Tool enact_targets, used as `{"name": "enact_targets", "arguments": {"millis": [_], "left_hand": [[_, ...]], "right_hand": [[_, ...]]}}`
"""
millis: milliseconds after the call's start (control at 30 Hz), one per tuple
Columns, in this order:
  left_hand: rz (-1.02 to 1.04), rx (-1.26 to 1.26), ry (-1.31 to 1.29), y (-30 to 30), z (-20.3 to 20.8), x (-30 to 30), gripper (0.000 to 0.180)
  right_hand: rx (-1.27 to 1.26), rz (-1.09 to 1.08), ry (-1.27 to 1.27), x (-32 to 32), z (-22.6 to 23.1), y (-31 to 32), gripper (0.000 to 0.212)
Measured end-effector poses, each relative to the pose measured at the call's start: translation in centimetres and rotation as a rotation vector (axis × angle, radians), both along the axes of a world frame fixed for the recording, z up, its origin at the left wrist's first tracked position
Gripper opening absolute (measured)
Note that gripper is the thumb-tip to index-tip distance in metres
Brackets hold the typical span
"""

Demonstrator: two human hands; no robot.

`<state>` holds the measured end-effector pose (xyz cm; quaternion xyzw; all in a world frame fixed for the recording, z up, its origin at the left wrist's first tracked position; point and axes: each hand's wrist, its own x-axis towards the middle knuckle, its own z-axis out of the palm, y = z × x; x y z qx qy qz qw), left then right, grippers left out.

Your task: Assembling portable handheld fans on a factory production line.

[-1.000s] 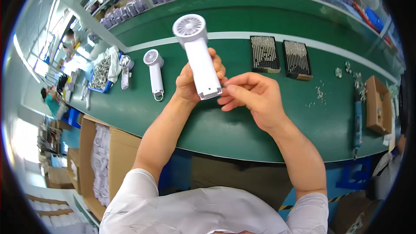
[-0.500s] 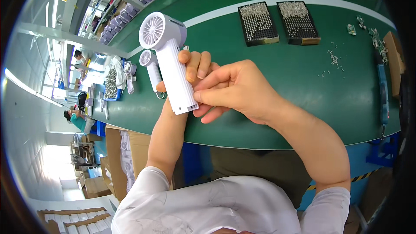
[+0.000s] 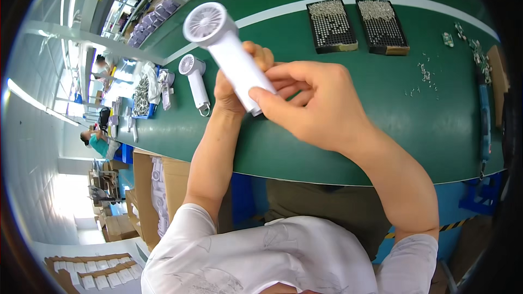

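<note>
Working at the lower end of a white handheld fan (image 3: 237,65), I have it raised and tilted over the green table (image 3: 327,147), right of the second fan (image 3: 196,87). Close handling, I judge, which calls for a steady hold. My left hand (image 3: 227,92) wraps the handle from behind; my right hand (image 3: 321,100), farther right of the second fan, lays its thumb there, fingers curled; whether they pinch anything, I cannot tell.

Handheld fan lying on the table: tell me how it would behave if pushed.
The handheld fan is probably stiff: it looks like hard plastic. Its round head is wider than the handle, so it may pivot rather than roll.
</note>
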<state>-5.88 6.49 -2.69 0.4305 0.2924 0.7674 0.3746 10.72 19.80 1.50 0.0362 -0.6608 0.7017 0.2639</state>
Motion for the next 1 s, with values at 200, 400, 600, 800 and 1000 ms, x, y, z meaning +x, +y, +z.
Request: {"name": "enact_targets", "arguments": {"millis": [200,400,600,800,1000], "left_hand": [[0.282,-0.297,-0.068,-0.8,1.7,2.7,0.059],[0.342,-0.441,-0.164,-4.2,1.0,6.5,0.050],[0.389,-0.557,-0.432,-9.6,-0.9,16.4,0.054],[0.145,-0.387,-0.672,-10.8,-1.8,22.5,0.051],[-0.006,-0.334,-0.650,-10.2,-3.7,24.4,0.056]], "right_hand": [[0.452,-0.312,0.073,0.1,-0.1,1.1,0.037],[0.353,0.145,-0.318,1.7,1.9,0.9,0.042],[0.667,0.171,-0.378,7.9,1.8,-3.5,0.041],[0.843,0.034,-0.324,14.9,2.2,-6.9,0.045],[0.941,-0.120,-0.437,18.9,2.4,-9.2,0.046]]}}
